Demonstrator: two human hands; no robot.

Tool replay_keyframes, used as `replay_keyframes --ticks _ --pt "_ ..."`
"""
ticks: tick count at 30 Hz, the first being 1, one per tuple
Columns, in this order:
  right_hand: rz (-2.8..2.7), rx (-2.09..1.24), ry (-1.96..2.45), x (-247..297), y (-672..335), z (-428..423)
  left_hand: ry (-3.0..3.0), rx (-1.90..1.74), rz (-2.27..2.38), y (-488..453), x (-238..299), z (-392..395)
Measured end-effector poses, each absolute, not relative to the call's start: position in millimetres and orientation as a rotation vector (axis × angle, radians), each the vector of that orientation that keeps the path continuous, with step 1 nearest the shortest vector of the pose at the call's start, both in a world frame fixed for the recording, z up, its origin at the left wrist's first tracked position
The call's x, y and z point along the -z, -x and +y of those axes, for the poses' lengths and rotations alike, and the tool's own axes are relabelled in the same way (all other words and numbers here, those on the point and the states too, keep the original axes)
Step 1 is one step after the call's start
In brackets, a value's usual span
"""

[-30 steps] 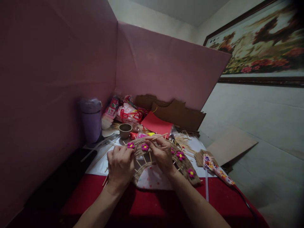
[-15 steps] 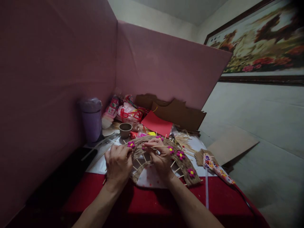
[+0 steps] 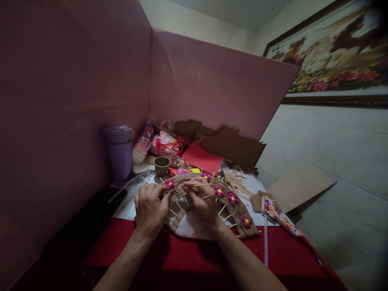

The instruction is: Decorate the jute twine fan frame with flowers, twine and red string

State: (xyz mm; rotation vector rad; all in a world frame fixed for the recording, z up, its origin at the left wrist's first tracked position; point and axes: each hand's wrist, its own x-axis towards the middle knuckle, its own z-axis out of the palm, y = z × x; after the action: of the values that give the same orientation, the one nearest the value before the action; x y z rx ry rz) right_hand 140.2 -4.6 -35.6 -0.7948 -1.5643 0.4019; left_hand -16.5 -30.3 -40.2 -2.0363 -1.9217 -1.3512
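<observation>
An arched fan-like piece (image 3: 242, 210) of brown twine woven over thin sticks lies before me, with a white, red-dotted part at its lower middle. Several magenta clay flowers with yellow centres, such as this flower (image 3: 233, 198), dot the twine. My right hand (image 3: 202, 198) pinches a thin wooden stick (image 3: 203, 185) above the arch. At the arch's left side, my left hand (image 3: 153, 206) is closed with thumb and fingers together near a flower (image 3: 169, 184). A bit of magenta shows by its fingertips; whether it is held is hidden.
Behind the arch stand a small brown cup (image 3: 162, 165), red paper (image 3: 202, 157) and torn cardboard (image 3: 230, 143). A purple lidded bin (image 3: 119, 155) is at left. At right lies a flower-patterned glue gun (image 3: 281, 216) with a glue stick and cord, on the red cloth (image 3: 291, 250).
The view has shifted slightly, moving the scene a little rightward. My left fingers have drawn back a little from the flower, and magenta now shows by them. The right hand still holds the stick.
</observation>
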Motion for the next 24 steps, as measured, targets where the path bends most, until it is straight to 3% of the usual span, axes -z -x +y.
replay_keyframes --ticks 14,24 --pt "-1.53 -0.422 0.797 34.9 -142.0 -4.3 2.038 1.278 -1.848 6.9 38.6 -34.2" --pt "-1.35 -0.634 0.814 33.5 -142.4 -2.6 1.981 1.199 -1.866 2.7 40.6 -32.1"
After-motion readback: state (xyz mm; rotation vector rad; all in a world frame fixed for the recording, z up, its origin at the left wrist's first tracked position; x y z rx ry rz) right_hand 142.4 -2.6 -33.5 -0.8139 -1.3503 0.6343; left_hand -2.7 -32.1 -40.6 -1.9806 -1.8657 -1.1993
